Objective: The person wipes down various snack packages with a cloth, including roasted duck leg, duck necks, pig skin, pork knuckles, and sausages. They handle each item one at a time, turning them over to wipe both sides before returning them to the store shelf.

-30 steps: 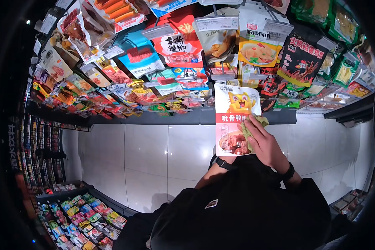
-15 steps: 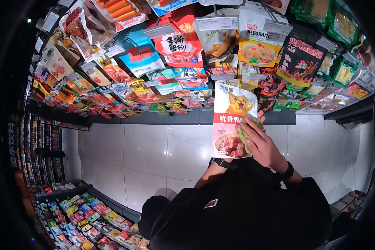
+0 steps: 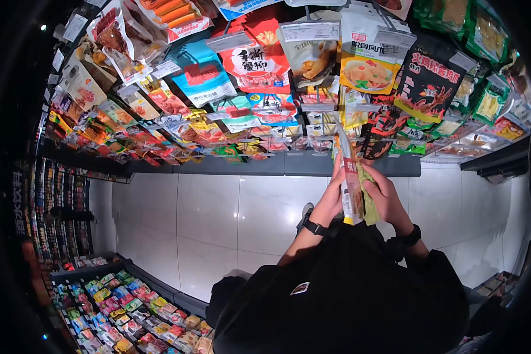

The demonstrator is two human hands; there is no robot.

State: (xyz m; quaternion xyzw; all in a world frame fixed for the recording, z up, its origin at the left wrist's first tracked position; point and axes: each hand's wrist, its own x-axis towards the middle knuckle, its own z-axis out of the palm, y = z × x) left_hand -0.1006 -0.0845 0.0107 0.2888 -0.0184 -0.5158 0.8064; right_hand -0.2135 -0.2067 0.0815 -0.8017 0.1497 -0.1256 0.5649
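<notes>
A white and red snack pouch (image 3: pixel 350 186) is held upright, turned nearly edge-on to me, above the floor and in front of the shelf. My left hand (image 3: pixel 333 193) grips it from the left side, fingers behind it. On its right face lies a crumpled green cloth (image 3: pixel 370 207). My right hand (image 3: pixel 386 197) is closed over this cloth and presses it against the pouch. Dark bands sit on both wrists. The fingertips of both hands are partly hidden by the pouch and cloth.
Hanging snack pouches fill the rack ahead, among them a red pouch (image 3: pixel 256 59), a yellow and white one (image 3: pixel 369 56) and a black one (image 3: pixel 430 82). The rack's dark base edge (image 3: pixel 236 166) borders the tiled floor (image 3: pixel 206 206). A bin of small packets (image 3: pixel 124 307) stands lower left.
The pouch has turned from showing its front to nearly edge-on. My left hand has come into view beside it. The right hand with the cloth has shifted slightly right.
</notes>
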